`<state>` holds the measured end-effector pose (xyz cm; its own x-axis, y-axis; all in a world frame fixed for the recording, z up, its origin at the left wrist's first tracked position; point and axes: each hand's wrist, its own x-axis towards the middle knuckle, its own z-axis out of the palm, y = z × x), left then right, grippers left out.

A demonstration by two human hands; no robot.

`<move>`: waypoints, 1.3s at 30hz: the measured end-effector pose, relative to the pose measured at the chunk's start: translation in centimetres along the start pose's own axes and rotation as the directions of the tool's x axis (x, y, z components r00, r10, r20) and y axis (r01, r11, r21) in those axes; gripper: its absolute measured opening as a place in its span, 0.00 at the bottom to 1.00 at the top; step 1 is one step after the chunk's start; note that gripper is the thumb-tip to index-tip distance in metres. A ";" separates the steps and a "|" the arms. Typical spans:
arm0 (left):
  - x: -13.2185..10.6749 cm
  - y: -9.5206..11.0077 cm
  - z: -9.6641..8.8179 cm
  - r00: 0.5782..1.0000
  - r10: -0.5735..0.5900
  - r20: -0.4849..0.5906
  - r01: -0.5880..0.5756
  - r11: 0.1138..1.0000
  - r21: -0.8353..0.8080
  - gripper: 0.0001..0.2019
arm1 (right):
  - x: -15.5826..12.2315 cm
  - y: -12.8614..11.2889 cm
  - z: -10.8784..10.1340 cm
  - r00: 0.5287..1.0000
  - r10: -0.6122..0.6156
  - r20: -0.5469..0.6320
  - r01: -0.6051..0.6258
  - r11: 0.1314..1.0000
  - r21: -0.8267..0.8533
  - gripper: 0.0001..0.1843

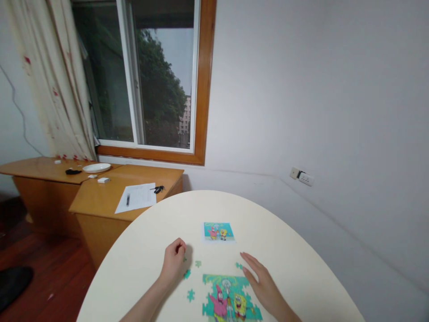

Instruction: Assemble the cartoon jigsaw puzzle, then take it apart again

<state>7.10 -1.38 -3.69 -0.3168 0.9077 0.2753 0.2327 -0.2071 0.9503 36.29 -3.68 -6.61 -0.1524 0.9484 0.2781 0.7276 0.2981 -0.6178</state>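
A partly joined jigsaw puzzle [219, 304] of cartoon figures lies at the near edge of the view, its outline ragged with tabs and gaps. My right hand [263, 284] is at its upper right side, open, fingers stretched and thumb apart. Just left of those fingertips is a loose teal puzzle piece [239, 265]. My left hand [174, 259] is closed with curled fingers; whatever it may hold is hidden. Close beside it lie a pale green piece [198, 264], a teal piece [187, 274] and, lower, another teal piece [191, 295]. A further piece is partly covered by the hand.
Beyond the hands, a printed reference picture [218, 232] lies on the round white table [278, 232]. To the left stands a wooden desk [130, 174] bearing a paper sheet [140, 197], keys [159, 189] and a white plate [97, 167]. A wall socket [305, 179] is at right.
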 end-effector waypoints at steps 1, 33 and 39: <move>0.0 0.1 0.0 1.000 0.000 0.002 0.000 1.000 0.001 0.05 | 0.1 -0.1 0.0 1.000 0.010 0.020 -0.009 1.000 -0.012 0.25; -9.7 3.9 3.4 0.527 0.445 0.724 -0.773 0.604 0.191 0.17 | 3.5 0.3 0.7 0.996 -0.014 -0.092 0.019 0.998 0.056 0.08; -11.5 -1.6 5.1 0.422 0.362 0.831 -0.875 0.401 0.270 0.26 | 3.5 0.6 0.9 0.980 0.010 -0.197 -0.003 0.999 0.034 0.07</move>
<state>15.01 -9.60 -9.11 0.7149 0.6116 0.3388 0.6188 -0.7791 0.1007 35.57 -0.07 -6.62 -0.0105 0.9114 0.4113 0.7052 0.2983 -0.6432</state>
